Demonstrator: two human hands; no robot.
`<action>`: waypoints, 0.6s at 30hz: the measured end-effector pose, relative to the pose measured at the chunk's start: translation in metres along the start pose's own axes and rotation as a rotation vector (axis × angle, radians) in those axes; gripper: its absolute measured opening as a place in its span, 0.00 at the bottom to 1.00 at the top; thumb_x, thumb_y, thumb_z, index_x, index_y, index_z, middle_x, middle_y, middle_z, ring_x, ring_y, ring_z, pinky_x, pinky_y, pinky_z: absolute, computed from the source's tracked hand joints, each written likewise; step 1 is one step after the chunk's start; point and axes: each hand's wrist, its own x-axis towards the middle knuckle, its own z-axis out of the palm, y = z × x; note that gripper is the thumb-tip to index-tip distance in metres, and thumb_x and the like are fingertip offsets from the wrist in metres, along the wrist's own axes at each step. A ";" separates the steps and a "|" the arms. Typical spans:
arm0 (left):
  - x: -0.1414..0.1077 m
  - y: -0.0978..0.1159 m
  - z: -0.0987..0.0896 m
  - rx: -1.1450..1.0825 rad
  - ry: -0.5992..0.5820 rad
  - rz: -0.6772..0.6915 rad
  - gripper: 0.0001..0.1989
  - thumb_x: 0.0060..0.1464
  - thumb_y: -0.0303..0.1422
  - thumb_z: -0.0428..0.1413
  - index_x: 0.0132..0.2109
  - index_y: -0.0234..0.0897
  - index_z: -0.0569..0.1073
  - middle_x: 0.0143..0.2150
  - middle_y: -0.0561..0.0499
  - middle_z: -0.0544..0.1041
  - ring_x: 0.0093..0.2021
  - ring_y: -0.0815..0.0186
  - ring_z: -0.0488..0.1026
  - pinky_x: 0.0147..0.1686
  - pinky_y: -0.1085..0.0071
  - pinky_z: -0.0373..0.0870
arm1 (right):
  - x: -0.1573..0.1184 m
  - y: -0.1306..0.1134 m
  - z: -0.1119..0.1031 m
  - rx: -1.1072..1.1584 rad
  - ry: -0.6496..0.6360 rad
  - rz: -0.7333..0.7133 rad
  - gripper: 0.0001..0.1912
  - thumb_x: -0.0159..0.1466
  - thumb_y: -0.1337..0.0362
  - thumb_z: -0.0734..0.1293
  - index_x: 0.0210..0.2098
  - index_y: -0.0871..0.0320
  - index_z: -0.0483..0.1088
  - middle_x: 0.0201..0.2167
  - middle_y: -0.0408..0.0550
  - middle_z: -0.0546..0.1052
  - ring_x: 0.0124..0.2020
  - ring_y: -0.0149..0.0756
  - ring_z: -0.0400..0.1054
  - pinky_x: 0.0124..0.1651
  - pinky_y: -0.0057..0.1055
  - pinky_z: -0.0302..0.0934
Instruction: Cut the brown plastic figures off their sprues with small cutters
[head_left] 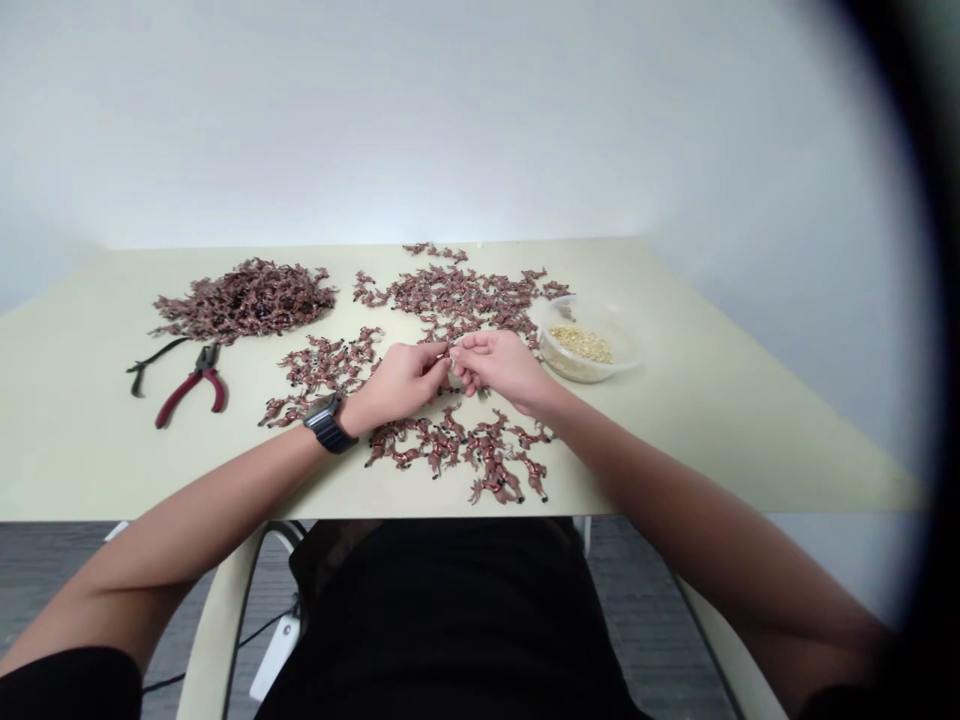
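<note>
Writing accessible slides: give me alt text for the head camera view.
A person's left hand and right hand pinch a small item above a pale table, among scattered brown animal-shaped figures. A larger heap lies to the left near red-handled pliers, and a clear plastic tub of pale grains sits to the right.

- clear plastic tub (589, 340) of pale granules (581, 344): sits on the pale green table (750, 450), at the right
- right hand (499, 368): just left of the tub, fingertips pinching a small piece (454, 378), too small to tell what it is
- left hand (397, 382): further left of the tub, black wristwatch (328, 424) on its wrist, fingertips meeting the right's on the same piece
- small brown animal figurines (457, 445): loose patches left of the tub, around and below both hands
- heap of figurines (244, 300): well left of the tub
- red-handled pliers (196, 385) and thin black cord (154, 362): farthest left of the tub, touching each other
</note>
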 end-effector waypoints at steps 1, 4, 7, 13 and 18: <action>0.001 -0.001 0.000 -0.058 -0.013 -0.028 0.16 0.70 0.40 0.51 0.45 0.34 0.79 0.28 0.51 0.80 0.24 0.67 0.74 0.27 0.72 0.69 | 0.000 0.000 -0.001 -0.036 0.006 -0.021 0.08 0.67 0.60 0.71 0.36 0.59 0.74 0.30 0.49 0.79 0.24 0.32 0.71 0.26 0.30 0.71; 0.002 -0.002 -0.002 -0.262 -0.057 -0.128 0.17 0.69 0.42 0.53 0.45 0.33 0.78 0.34 0.47 0.83 0.25 0.67 0.77 0.26 0.72 0.71 | -0.004 -0.001 -0.005 -0.254 0.062 -0.160 0.06 0.68 0.60 0.69 0.40 0.56 0.74 0.33 0.48 0.80 0.26 0.34 0.72 0.28 0.31 0.69; 0.003 -0.002 -0.004 -0.396 -0.093 -0.170 0.16 0.68 0.41 0.56 0.44 0.31 0.78 0.37 0.43 0.84 0.24 0.68 0.76 0.24 0.73 0.71 | -0.010 -0.007 -0.008 -0.512 0.105 -0.381 0.05 0.70 0.62 0.67 0.44 0.54 0.74 0.32 0.45 0.80 0.29 0.35 0.73 0.35 0.32 0.67; 0.004 -0.004 -0.011 -0.578 -0.231 -0.208 0.13 0.68 0.37 0.56 0.46 0.30 0.79 0.39 0.39 0.84 0.24 0.70 0.77 0.25 0.74 0.71 | -0.011 -0.013 -0.019 -0.777 -0.037 -0.635 0.14 0.73 0.68 0.60 0.46 0.53 0.78 0.41 0.48 0.82 0.41 0.39 0.74 0.47 0.36 0.65; 0.003 -0.005 -0.010 -0.630 -0.287 -0.216 0.13 0.68 0.36 0.56 0.48 0.29 0.79 0.39 0.38 0.84 0.25 0.70 0.77 0.25 0.75 0.71 | -0.008 -0.007 -0.024 -0.975 -0.080 -0.727 0.19 0.69 0.74 0.58 0.49 0.56 0.78 0.43 0.52 0.81 0.43 0.42 0.73 0.47 0.36 0.65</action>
